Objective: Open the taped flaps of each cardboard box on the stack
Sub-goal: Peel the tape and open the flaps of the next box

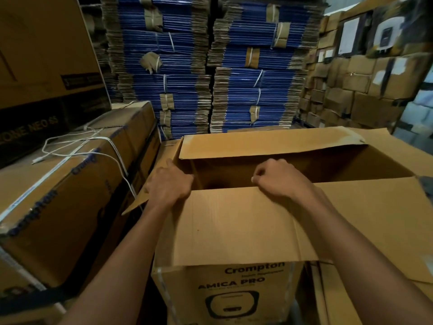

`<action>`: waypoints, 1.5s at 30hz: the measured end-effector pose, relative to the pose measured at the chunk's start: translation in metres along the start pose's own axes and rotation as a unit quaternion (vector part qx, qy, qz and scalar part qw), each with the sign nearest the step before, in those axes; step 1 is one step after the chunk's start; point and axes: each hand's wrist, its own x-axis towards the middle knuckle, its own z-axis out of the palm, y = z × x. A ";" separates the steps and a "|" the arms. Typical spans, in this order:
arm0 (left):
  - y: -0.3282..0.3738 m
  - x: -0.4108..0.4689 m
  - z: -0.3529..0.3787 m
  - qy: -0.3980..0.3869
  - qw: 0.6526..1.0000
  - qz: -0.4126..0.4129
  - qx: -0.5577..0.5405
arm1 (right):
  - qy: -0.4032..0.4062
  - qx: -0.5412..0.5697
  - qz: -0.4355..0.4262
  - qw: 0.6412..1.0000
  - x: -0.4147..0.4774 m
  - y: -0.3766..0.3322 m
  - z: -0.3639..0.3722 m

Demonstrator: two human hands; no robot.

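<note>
The box stands open in front, its near flap tipped toward the person, free edge running left to right. The left hand curls its grip over that edge at the left corner, fingertips hidden inside; the right hand pinches it near the middle. The fold line lies nearer than both hands, so the flap likely wants pulling near and down, and its right end sits well beyond either hand.
</note>
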 end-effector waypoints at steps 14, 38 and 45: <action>-0.012 -0.015 -0.001 0.016 0.999 0.027 -0.019 | 0.290 -0.098 -0.053 0.950 0.086 0.010 -0.011; -0.009 -0.004 0.003 0.015 0.999 0.005 -0.031 | 0.001 -0.185 -0.037 0.982 0.194 0.028 -0.001; -0.008 -0.006 0.001 0.020 0.999 0.010 -0.040 | 0.016 -0.121 -0.039 0.992 0.145 0.026 -0.014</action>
